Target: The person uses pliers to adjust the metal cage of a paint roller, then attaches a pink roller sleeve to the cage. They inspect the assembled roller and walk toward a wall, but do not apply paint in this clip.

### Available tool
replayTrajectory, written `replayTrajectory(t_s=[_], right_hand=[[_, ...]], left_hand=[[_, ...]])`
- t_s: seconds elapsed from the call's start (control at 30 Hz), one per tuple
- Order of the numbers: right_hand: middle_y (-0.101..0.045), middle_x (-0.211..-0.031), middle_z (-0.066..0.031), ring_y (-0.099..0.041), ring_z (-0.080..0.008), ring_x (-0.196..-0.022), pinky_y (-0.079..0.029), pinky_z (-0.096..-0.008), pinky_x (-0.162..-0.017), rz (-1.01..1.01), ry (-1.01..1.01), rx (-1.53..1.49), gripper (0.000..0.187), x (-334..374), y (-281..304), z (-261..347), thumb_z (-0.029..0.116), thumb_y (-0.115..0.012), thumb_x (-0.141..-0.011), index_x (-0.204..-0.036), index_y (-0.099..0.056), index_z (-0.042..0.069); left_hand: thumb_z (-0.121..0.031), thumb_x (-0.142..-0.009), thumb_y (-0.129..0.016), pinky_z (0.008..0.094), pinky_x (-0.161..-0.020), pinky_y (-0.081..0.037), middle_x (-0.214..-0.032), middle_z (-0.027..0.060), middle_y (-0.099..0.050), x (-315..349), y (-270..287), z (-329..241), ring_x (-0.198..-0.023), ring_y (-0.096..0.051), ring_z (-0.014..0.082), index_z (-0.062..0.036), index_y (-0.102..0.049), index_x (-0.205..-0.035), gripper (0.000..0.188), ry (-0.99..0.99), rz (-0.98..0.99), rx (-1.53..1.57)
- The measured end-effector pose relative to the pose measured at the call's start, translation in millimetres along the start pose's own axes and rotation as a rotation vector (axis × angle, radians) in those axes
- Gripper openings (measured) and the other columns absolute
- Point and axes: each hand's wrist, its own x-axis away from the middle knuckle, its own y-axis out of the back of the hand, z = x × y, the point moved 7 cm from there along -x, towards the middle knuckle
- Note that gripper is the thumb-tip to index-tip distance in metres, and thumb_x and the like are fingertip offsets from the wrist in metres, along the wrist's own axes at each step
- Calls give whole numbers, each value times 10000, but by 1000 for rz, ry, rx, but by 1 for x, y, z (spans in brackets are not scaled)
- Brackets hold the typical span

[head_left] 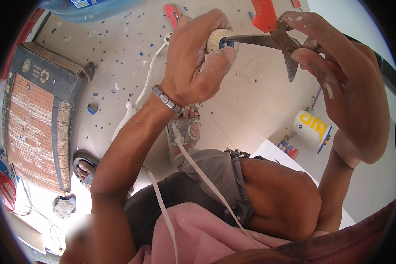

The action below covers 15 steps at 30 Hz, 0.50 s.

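Note:
My left hand (200, 55) is wrapped around a pale, round piece (214, 40) with a blue centre (226, 43), its thumb pressed near that end. In my right hand (347, 75) is a pair of snips (287, 43) with orange-red handles and worn metal blades. The snips are spread: one long blade reaches left to the blue centre, while the shorter blade points down. Most of the round piece is hidden by my left fingers. Just beyond my left hand shows a red tool (172, 15), partly covered; I cannot tell whether it is held.
Blue scraps (92, 109) litter the pale floor. A cardboard box (39, 119) stands at left, below a large clear-blue container (92, 11). To the right are a white can (311, 130) and a white panel (279, 154). A white cord (147, 79) runs beside my left forearm.

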Motion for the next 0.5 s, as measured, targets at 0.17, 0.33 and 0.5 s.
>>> replayTrajectory(t_s=[0.17, 0.33, 0.5], right_hand=[[-731, -1084, -182, -700, -332, -790, -567, -343, -737, 15, 82, 230, 344, 2, 1, 16, 7, -682, -911, -1250, -627, -2], [-741, -965, -140, -710, -349, -782, -562, -366, -681, 26, 72, 251, 357, 10, -13, 24, 3, -703, -888, -1238, -632, 1], [-725, -886, -142, -671, -290, -674, -535, -316, -632, 6, -88, 65, 389, 6, -18, -1, -7, -689, -914, -1292, -603, 14]], left_hand=[[-209, -736, -600, 408, -637, -306, -662, 97, -487, -2, -2, -9, -589, -400, 310, -53, -545, -844, 197, -104, -87, 57], [-210, -811, -523, 298, -585, -401, -742, 48, -568, 1, 0, -1, -645, -468, 161, 23, -632, -954, 295, -7, -123, 64], [-294, -851, -494, 275, -610, -368, -745, 46, -527, -14, 11, 0, -668, -444, 140, 19, -579, -920, 331, -7, -109, -4]])
